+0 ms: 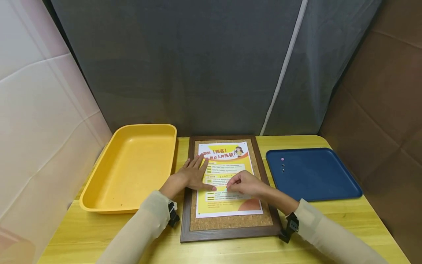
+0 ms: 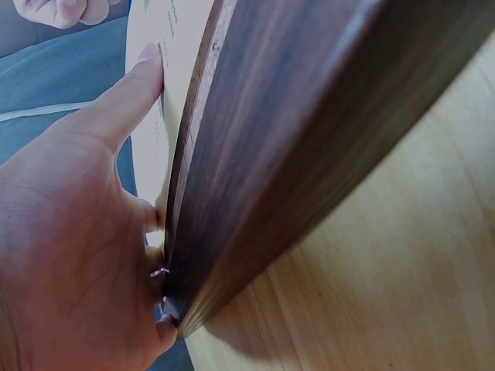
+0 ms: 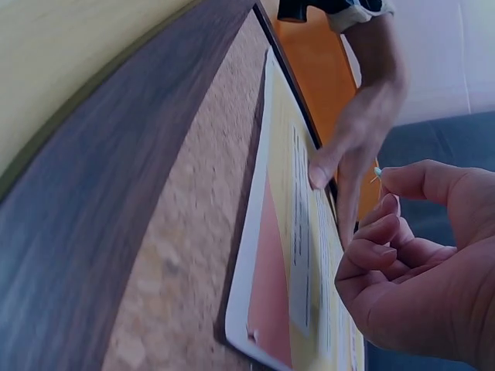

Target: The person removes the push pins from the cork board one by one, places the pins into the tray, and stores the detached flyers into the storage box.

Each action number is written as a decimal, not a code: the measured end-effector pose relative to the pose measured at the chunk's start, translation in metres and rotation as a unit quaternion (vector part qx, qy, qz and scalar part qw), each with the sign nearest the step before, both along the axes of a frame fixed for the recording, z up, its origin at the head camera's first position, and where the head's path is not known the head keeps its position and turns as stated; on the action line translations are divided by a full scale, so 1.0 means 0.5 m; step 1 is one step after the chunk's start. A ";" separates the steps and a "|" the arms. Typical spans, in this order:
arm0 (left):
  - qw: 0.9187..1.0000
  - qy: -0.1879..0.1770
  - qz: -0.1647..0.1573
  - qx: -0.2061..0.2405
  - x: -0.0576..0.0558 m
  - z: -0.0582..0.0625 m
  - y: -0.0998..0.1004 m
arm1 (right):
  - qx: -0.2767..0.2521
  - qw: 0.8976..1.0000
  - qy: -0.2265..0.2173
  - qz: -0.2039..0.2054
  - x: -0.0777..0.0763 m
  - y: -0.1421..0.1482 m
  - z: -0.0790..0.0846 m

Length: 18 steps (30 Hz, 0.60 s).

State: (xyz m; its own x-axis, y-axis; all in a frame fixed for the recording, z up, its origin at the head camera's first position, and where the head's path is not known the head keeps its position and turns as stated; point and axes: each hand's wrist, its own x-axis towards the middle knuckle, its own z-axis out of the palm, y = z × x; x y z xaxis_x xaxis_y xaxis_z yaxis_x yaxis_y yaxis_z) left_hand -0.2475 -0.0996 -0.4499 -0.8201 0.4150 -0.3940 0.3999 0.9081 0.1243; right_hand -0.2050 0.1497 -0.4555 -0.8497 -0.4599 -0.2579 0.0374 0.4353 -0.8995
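A printed poster [image 1: 227, 211] in yellow, white and orange lies on a wood-framed cork board [image 1: 237, 222]. My left hand [image 1: 194, 174] rests flat on its left side, fingers spread and thumb toward the middle. Over the poster's centre, my right hand [image 1: 245, 183] pinches a small push pin [image 3: 377, 172] with a pale green head and thin needle; its needle stands out at the fingertips in the right wrist view. Another pin [image 3: 252, 334] sits in a poster corner near the board's front. Small dots mark the other corners in the head view.
A yellow tray [image 1: 128, 211] stands on the wooden table [image 1: 211, 253] left of the board. To the right lies a blue tray [image 1: 316, 176] with several small pins [image 1: 282, 165] near its left edge. Grey, white and brown sheets enclose the table.
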 end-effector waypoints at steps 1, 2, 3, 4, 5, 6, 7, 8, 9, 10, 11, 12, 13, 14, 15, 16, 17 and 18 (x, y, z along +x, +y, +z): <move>1.000 0.001 0.000 -0.002 0.000 0.000 0.000 | 0.002 1.000 0.001 -0.002 -0.001 0.004 0.001; 1.000 0.001 0.000 -0.004 0.000 -0.001 0.000 | 0.003 1.000 0.004 -0.003 -0.003 0.008 0.001; 1.000 0.002 0.000 -0.004 -0.001 -0.001 0.000 | 0.004 1.000 0.006 -0.004 -0.003 0.012 0.002; 1.000 0.002 0.000 -0.004 -0.001 -0.002 0.000 | 0.004 1.000 0.007 -0.004 -0.005 0.016 0.003; 1.000 0.003 0.000 -0.004 -0.002 -0.003 0.000 | 0.005 1.000 0.009 -0.003 -0.006 0.021 0.003; 1.000 0.002 0.000 -0.005 -0.003 -0.004 0.000 | 0.003 1.000 0.009 -0.001 -0.008 0.025 0.003; 1.000 0.001 -0.001 -0.006 -0.003 -0.005 0.000 | 0.002 1.000 0.010 0.000 -0.010 0.030 0.003; 1.000 0.000 -0.003 -0.007 -0.004 -0.005 0.000 | 0.001 1.000 0.011 0.000 -0.012 0.034 0.003; 1.000 -0.001 -0.003 -0.009 -0.004 -0.006 0.000 | 0.001 1.000 0.010 -0.001 -0.013 0.038 0.003; 1.000 -0.001 -0.004 -0.009 -0.004 -0.006 -0.001 | 0.002 1.000 0.010 -0.002 -0.015 0.043 0.003; 1.000 -0.002 -0.006 -0.009 -0.004 -0.006 -0.001 | 0.002 1.000 0.010 -0.003 -0.017 0.047 0.004; 1.000 -0.002 -0.006 -0.009 -0.004 -0.007 -0.001 | 0.003 1.000 0.011 -0.004 -0.018 0.051 0.004; 1.000 -0.002 -0.007 -0.008 -0.004 -0.007 -0.002 | 0.005 1.000 0.013 -0.007 -0.020 0.056 0.005; 1.000 -0.001 -0.007 -0.008 -0.004 -0.007 -0.002 | 0.005 1.000 0.016 -0.011 -0.021 0.060 0.006; 1.000 -0.001 -0.007 -0.007 -0.004 -0.007 -0.002 | 0.008 1.000 0.017 -0.014 -0.022 0.066 0.007; 1.000 -0.001 -0.007 -0.005 -0.003 -0.006 -0.002 | 0.010 1.000 0.018 -0.018 -0.023 0.071 0.007; 1.000 0.000 -0.007 -0.004 -0.003 -0.005 -0.002 | 0.013 0.999 0.019 -0.024 -0.025 0.077 0.008; 1.000 0.000 -0.006 -0.003 -0.003 -0.006 -0.002 | 0.017 0.999 0.019 -0.029 -0.026 0.083 0.008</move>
